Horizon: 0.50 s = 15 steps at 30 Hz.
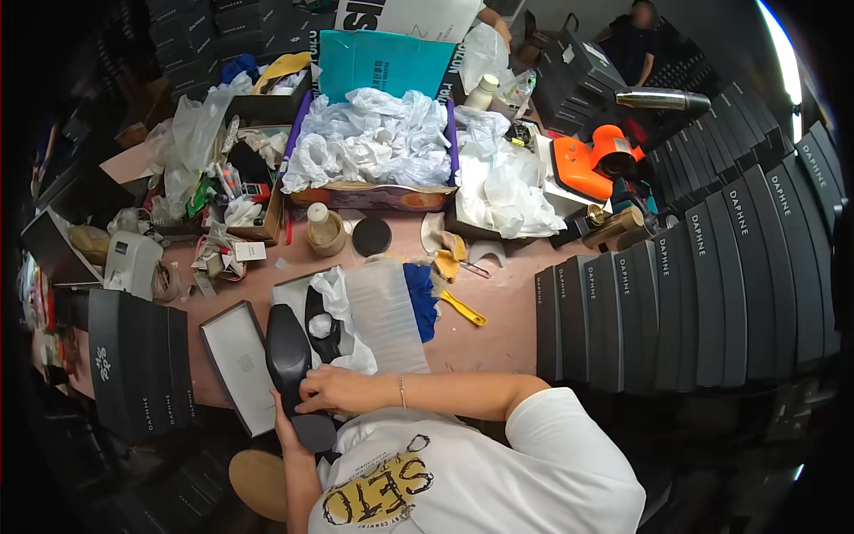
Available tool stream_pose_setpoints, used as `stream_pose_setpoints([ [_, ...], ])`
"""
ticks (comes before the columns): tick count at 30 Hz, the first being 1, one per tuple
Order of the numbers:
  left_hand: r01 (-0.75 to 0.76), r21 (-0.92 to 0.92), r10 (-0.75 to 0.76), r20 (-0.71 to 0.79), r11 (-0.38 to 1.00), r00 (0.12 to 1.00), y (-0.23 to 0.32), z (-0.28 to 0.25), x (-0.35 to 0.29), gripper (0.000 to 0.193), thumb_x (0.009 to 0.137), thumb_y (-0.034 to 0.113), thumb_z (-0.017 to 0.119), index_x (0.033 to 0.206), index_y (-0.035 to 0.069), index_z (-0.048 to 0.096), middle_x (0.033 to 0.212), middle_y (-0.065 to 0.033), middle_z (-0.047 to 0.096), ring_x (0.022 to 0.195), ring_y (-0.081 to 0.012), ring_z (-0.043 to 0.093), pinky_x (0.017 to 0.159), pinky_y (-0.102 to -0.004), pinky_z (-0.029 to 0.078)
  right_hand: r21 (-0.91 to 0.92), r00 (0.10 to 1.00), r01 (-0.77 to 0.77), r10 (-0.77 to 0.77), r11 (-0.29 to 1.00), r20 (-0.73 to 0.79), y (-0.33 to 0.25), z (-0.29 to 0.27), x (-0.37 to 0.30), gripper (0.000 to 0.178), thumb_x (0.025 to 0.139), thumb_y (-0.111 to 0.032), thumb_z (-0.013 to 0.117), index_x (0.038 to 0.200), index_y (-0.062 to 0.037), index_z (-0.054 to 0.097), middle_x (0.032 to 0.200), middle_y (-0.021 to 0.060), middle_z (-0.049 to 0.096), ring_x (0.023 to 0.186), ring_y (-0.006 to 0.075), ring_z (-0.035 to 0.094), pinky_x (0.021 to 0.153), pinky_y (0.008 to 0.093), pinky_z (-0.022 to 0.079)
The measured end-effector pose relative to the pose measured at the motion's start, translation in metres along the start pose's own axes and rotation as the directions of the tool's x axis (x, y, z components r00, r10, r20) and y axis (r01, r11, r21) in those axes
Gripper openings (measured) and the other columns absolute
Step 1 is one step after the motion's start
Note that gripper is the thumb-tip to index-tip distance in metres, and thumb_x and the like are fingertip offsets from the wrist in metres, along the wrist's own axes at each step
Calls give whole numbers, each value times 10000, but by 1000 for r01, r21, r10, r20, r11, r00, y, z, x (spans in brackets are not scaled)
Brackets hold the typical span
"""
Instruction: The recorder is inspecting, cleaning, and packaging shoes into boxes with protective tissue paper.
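A black shoe (289, 343) is held sole up in front of me, its heel end nearest my body. My left hand (286, 425) is closed around its left side near the heel. Across the middle of the sole lies my right hand (342, 390), its fingers curled and pressed to the shoe; whether they pinch anything small is hidden. Just beyond, a second black shoe (318, 307) rests in an open shoebox beside white tissue paper (358, 349). The grey-lined box lid (236, 360) lies tilted to the left of the held shoe.
A ribbed translucent sheet (389, 320), a blue cloth (422, 303) and a yellow-handled tool (464, 308) lie right of the box. Crumpled paper fills a purple-edged carton (369, 194). Black shoeboxes stand at right (694, 294) and left (138, 365). An orange device (583, 169) sits behind.
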<state>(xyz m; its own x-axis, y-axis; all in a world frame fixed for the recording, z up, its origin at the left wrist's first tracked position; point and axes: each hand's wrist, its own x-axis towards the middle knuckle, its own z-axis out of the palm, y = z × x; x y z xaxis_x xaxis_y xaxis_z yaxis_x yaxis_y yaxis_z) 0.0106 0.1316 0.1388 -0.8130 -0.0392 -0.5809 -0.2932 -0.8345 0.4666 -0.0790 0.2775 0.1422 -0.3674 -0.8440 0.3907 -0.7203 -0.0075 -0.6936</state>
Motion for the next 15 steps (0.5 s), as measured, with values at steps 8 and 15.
stream_pose_setpoints([
  [8, -202, 451, 206, 40, 870, 978, 32, -3, -4, 502, 988, 467, 406, 1015, -2, 584, 843, -104, 613, 655, -150, 585, 597, -278, 493, -78, 826, -360, 279, 930, -490, 60, -30, 3, 291, 788, -23, 594, 1076, -42, 631, 968, 123, 573, 877, 332, 555, 755, 399, 451],
  [15, -129, 992, 562, 110, -7, 820, 88, -136, 86, 434, 955, 297, 523, 1205, -58, 551, 1103, -251, 609, 1023, -343, 595, 906, -381, 445, -19, 827, -499, 469, 867, -311, 26, -20, -70, 312, 781, -19, 607, 1091, -28, 636, 974, 162, 587, 904, 345, 565, 794, 408, 464],
])
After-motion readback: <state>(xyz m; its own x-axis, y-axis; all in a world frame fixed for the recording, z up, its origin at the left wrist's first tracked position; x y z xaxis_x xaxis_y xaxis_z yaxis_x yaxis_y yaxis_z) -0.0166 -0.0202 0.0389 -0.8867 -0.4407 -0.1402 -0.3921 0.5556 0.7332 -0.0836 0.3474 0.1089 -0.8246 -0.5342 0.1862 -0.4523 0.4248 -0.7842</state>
